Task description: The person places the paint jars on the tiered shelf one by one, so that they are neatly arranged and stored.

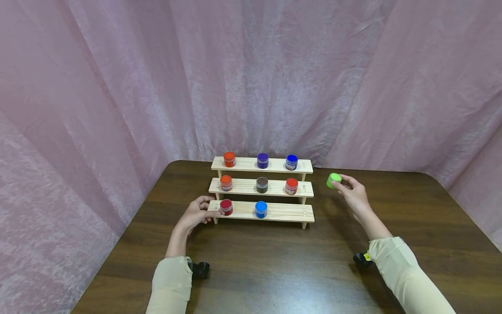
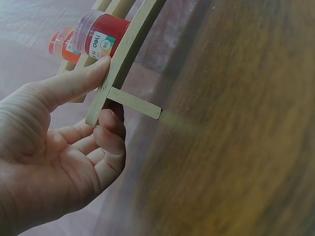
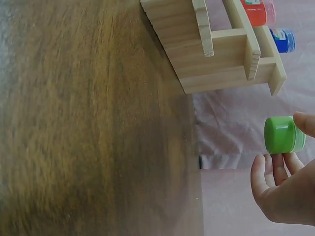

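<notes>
My left hand [image 1: 197, 213] grips the left end of the lowest step of a three-tier wooden display rack [image 1: 282, 211]. In the left wrist view its thumb lies on top of the board, the tip right at a dark red paint jar [image 2: 107, 37], and the fingers curl beneath. Out to the right of the rack, my right hand [image 1: 354, 196] pinches a light green paint jar [image 1: 334, 179] between thumb and fingers, above the table. The right wrist view shows that green jar [image 3: 281, 134] from the side. A blue jar [image 1: 261, 209] stands mid-way along the lowest step.
On the middle step stand an orange jar [image 1: 225, 183], a dark brown jar [image 1: 262, 185] and a red jar [image 1: 291, 186]. The top step carries orange-red [image 1: 229, 159], purple [image 1: 262, 161] and blue [image 1: 291, 162] jars. A pink curtain [image 1: 251, 78] hangs behind the brown wooden table [image 1: 266, 261].
</notes>
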### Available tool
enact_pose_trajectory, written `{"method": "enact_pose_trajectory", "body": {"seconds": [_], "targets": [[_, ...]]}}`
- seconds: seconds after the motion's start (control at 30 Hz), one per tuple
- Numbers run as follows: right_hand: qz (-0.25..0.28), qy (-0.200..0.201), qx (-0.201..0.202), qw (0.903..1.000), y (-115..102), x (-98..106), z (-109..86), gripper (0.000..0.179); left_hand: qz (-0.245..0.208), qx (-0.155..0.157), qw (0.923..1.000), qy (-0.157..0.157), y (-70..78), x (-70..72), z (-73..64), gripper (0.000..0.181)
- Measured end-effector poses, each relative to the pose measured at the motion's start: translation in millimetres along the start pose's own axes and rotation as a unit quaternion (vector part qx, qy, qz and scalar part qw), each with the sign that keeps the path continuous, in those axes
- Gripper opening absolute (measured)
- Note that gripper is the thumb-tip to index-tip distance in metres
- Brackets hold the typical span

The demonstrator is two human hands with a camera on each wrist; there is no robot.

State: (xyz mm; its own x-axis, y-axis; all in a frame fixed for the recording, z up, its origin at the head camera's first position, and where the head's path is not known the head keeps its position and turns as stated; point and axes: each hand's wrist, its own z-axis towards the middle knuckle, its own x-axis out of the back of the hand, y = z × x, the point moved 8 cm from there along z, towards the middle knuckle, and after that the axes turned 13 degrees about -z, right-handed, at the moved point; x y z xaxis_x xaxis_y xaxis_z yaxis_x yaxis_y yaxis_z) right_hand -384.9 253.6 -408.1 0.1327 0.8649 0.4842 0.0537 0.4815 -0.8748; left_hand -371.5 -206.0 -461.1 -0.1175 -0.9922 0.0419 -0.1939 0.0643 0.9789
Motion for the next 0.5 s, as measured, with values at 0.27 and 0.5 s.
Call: {"method": "enact_pose_trajectory", "body": {"seconds": [0.27,0.5], "targets": [[-0.004,0.0,0.007,1.0,-3.6,0.3,-5.7,0.064,0.004,-0.001,1.0,-0.002,0.5,-0.4,-0.1,0.067],[0.017,0.0,0.015,0.9997,-9.7,-0.9,-11.2,0.06,0.007,-0.007,0.9999,-0.002,0.8,0.3,-0.1,0.065]]}}
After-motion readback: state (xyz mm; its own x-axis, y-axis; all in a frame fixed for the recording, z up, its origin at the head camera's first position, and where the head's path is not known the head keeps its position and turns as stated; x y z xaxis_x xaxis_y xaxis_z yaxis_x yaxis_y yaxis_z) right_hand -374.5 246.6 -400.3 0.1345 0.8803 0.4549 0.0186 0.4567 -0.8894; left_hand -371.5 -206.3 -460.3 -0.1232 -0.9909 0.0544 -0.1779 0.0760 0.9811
